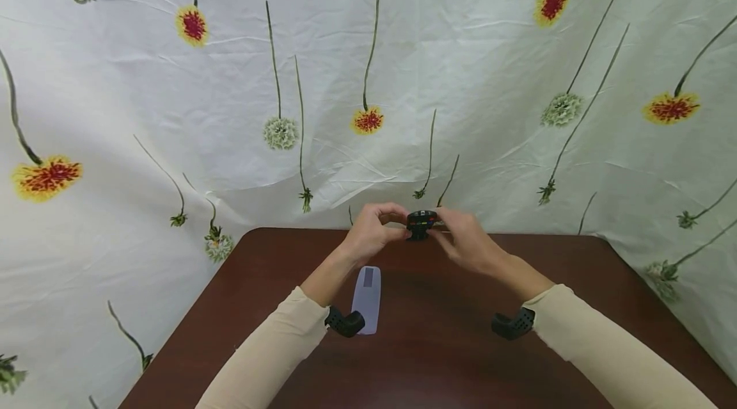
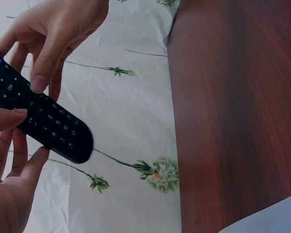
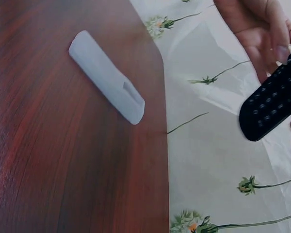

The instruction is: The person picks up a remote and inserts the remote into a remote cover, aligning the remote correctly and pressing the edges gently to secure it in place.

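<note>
Black oblong remote (image 2: pixel 63 128), one: our left hand (image 1: pixel 371 231) and right hand (image 1: pixel 465 241) pinch it; one pale-grey slab (image 1: pixel 367 299) lies nearer, left.

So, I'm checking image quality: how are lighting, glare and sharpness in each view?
Head view: brightest, with a soft sheen on the table at bottom middle; markings on the remote are too small to read. Left wrist view: dimmer, yet the OK key is legible. Right wrist view: also dim, with faint glare on the table toward the top and the remote slightly soft.
</note>
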`<state>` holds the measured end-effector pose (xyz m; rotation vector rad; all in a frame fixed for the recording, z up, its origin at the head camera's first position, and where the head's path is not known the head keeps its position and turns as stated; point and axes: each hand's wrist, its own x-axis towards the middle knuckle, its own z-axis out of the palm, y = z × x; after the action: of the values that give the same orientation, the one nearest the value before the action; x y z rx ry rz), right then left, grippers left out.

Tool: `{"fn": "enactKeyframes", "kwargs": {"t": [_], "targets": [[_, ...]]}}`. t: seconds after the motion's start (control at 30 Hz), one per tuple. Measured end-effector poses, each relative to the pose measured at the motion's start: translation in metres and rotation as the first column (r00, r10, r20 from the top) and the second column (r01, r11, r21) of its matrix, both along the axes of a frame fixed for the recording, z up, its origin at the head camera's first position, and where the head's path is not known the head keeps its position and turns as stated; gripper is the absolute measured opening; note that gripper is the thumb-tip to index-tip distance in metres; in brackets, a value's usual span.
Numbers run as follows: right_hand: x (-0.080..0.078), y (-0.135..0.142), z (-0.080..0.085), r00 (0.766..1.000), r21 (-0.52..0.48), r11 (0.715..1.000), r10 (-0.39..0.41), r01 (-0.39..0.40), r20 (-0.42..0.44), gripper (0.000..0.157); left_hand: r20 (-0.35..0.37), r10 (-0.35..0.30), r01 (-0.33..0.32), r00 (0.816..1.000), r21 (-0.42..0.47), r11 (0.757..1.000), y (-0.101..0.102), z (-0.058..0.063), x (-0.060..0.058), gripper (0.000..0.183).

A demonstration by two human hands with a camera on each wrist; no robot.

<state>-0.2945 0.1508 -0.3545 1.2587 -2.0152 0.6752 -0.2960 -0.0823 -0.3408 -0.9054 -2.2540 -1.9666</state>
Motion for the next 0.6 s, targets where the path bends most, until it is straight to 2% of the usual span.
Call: {"fn": "enactKeyframes", "kwargs": {"t": [0.1,0.23,0.37,0.47,0.53,0.6], "targets": [[-0.002,0.003,-0.004,0.995,0.014,0.999,0.036,-0.035,-0.09,0.043,-0.044,-0.018,0.019,0.999,0.023,1.0,0.002,0.0,0.0,0.019],[-0.006,0.007,-0.006,0.971,0.035,0.998,0.05,-0.043,-0.236,0.018,-0.097,-0.015,0.019,0.995,0.046,0.999,0.005,0.001,0.0,0.014],[-0.008,0.011,-0.007,0.933,0.059,0.998,0.042,-0.022,-0.359,0.029,-0.096,0.05,-0.047,0.994,0.037,0.998,0.009,0.001,0.002,0.012],[-0.009,0.013,-0.007,0.914,0.071,0.997,0.055,-0.029,-0.401,0.029,-0.017,0.097,-0.097,0.995,0.038,0.995,0.012,0.001,0.006,0.016],[-0.01,0.014,-0.006,0.91,0.075,0.997,0.061,-0.033,-0.41,0.028,0.082,0.106,-0.112,0.991,0.07,0.991,0.013,0.002,0.009,0.021],[-0.012,0.014,-0.004,0.91,0.087,0.996,0.068,-0.035,-0.41,0.029,0.204,0.092,-0.12,0.975,0.129,0.984,0.014,0.004,0.011,0.026]]}}
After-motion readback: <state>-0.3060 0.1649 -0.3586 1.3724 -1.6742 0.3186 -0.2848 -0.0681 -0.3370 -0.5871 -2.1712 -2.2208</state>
